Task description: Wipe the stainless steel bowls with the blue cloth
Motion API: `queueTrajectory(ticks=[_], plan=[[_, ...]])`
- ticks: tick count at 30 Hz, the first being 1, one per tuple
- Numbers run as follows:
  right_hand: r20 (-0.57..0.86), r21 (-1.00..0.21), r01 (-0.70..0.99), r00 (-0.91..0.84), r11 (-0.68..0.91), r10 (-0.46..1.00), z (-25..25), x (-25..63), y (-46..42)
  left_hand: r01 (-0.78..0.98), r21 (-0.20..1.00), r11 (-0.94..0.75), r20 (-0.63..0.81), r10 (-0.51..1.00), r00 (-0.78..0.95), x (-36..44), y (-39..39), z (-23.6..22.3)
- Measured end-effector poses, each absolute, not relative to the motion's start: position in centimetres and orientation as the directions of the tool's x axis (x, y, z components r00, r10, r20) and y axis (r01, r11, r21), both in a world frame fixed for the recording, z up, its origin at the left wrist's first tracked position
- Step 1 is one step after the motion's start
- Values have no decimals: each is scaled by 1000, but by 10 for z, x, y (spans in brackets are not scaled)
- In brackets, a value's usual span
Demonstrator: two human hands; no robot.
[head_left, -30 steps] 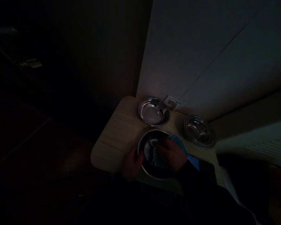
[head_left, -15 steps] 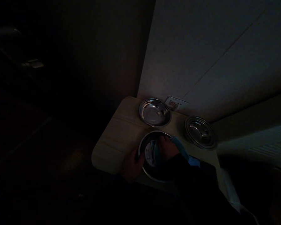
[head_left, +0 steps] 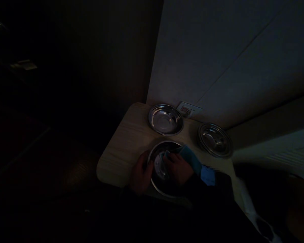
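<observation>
The light is very dim. A round metal bowl (head_left: 154, 184) stands near the front of a pale wooden table (head_left: 121, 148). My left hand (head_left: 141, 173) grips the bowl's left rim, thumb inside and fingers outside. Inside the bowl, my right hand (head_left: 178, 167) is closed on a teal cloth (head_left: 190, 157), pressing part of it toward the bowl's bottom. The rest of the cloth hangs over the bowl's right rim. A light blue piece (head_left: 208, 175) lies by my right wrist; what it is I cannot make out.
A shallow metal bowl (head_left: 166, 119) sits at the back of the table. Stacked metal bowls (head_left: 214, 140) stand at the right. Behind them rises a pale wall with a socket plate (head_left: 189, 109). Dark floor lies to the left.
My right hand has moved a little lower and nearer inside the bowl with the cloth. My left hand keeps its grip on the rim. The whole view has shifted slightly.
</observation>
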State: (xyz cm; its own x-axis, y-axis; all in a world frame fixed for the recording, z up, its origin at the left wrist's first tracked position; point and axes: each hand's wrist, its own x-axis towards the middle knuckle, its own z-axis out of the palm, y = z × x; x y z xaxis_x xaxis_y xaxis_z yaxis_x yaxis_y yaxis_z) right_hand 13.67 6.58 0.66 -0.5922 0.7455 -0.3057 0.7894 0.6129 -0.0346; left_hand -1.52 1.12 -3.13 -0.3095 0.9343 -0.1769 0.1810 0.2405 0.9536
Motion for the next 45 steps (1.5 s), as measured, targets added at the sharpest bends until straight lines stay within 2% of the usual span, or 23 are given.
queueTrajectory(ticks=[5, 10, 13, 18, 24, 29, 33, 38, 42, 45], plan=[[-344, -81, 759, -629, 646, 697, 10, 141, 53, 253, 932, 259, -169, 929, -331, -12, 19, -28], [-425, -144, 719, -666, 680, 613, 8, 148, 36, 238, 932, 272, -162, 903, -397, -5, 15, -27], [-415, -146, 763, -625, 630, 661, 5, 147, 44, 213, 935, 284, -184, 901, -393, -2, 9, -32], [-389, -47, 865, -477, 500, 788, 6, 132, 74, 231, 929, 288, -171, 891, -421, 4, 2, -37], [-434, -97, 831, -531, 548, 727, 11, 128, 56, 204, 921, 332, -195, 846, -496, 12, 3, -34], [-414, -55, 869, -469, 492, 780, 7, 129, 65, 210, 936, 284, -145, 850, -507, 12, 3, -37], [-420, -96, 835, -528, 542, 738, 7, 125, 67, 195, 926, 324, -166, 811, -561, 13, 6, -35], [-367, -76, 834, -532, 546, 763, 7, 123, 74, 200, 951, 237, -102, 847, -522, 14, 9, -35], [-387, -128, 784, -603, 607, 697, 6, 122, 68, 189, 937, 295, -141, 810, -569, 14, 10, -36], [-375, -125, 786, -603, 606, 704, 6, 120, 72, 203, 939, 278, -131, 835, -535, 14, 9, -37]])
